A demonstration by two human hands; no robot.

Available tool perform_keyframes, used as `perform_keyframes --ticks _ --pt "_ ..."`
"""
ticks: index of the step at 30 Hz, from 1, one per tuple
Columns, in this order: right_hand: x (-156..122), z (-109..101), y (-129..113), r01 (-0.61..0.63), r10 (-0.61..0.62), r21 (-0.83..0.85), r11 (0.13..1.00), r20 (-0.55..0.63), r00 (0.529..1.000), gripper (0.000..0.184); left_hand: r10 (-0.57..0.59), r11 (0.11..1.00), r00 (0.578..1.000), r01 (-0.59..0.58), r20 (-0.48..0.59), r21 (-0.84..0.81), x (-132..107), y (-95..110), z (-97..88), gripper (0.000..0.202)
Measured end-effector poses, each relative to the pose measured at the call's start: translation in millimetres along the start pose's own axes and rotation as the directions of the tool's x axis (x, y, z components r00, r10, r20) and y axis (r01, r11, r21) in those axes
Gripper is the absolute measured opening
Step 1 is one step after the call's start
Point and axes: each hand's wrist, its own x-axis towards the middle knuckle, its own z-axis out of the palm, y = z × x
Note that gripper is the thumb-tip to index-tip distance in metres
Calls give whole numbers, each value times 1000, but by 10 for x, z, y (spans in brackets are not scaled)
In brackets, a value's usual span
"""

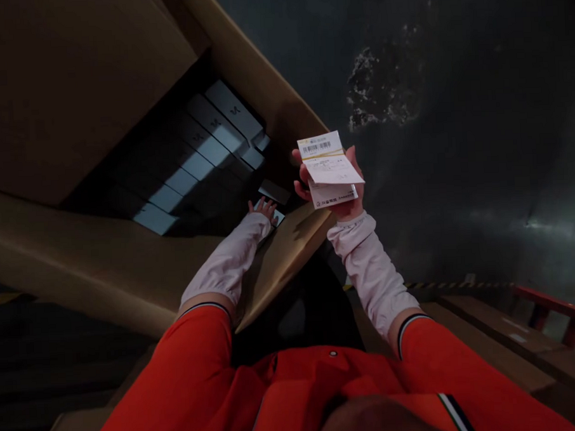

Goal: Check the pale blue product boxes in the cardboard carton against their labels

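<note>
A large open brown cardboard carton [103, 249] is occupying the left of the view, its flaps folded outward. Inside it, rows of slim grey-and-white rectangular boxes [203, 149] are standing packed side by side, apparently so that their printed ends are facing the opening.

The left hand [264, 210] is reaching over the carton's near flap and resting its fingers on the nearest small box [273, 194] at the corner of the row; whether it is gripping that box cannot be told.

The right hand [331, 188] is raised just beside the carton, pinching a folded white paper slip with a barcode [328, 166] between thumb and fingers, its print turned toward the person, probably for reading.

A dark stained floor [455, 138] is lying beyond.
</note>
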Motion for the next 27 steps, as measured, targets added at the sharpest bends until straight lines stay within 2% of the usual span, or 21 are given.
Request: perform_keyframes --ticks 2,4,8,10,13,14,16,18,20,23,25,27 --pt "6 97 -3 -8 8 10 1000 -14 1000 77 14 999 999 -13 -44 32 -165 0 -128 29" --pt "14 192 1 -13 13 10 1000 -13 1000 78 37 997 993 -30 -115 64 -357 4 -343 40" --pt "26 366 51 -15 15 1 1000 20 1000 77 39 988 946 12 -322 156 -753 -39 -963 59" --pt "37 442 100 -20 19 4 1000 16 1000 79 -15 982 885 101 -464 160 -912 -101 -1274 69" --pt "74 521 197 -36 36 -14 999 -8 999 78 -171 980 747 197 -643 -32 -1037 -235 -1646 91" --pt "92 535 234 -44 43 -21 999 -14 999 78 -232 969 709 230 -666 -93 -1044 -285 -1740 99" --pt "124 547 311 -77 76 -23 997 -19 997 80 -353 919 675 380 -648 -105 -1017 -383 -1890 109" --pt "142 543 389 -117 117 -20 993 -24 993 83 -442 818 670 573 -596 37 -946 -470 -1991 112" --pt "141 529 460 -135 134 -26 990 -39 990 82 -474 718 696 660 -539 220 -851 -544 -2051 111" --pt "118 504 546 -123 119 -49 991 -67 991 77 -463 684 745 645 -479 341 -708 -628 -2075 96" --pt "103 494 586 -120 115 -61 991 -76 990 75 -462 688 742 646 -486 332 -645 -667 -2057 78" --pt "93 493 612 -118 112 -70 991 -82 990 74 -452 717 746 630 -489 299 -627 -698 -2026 71"
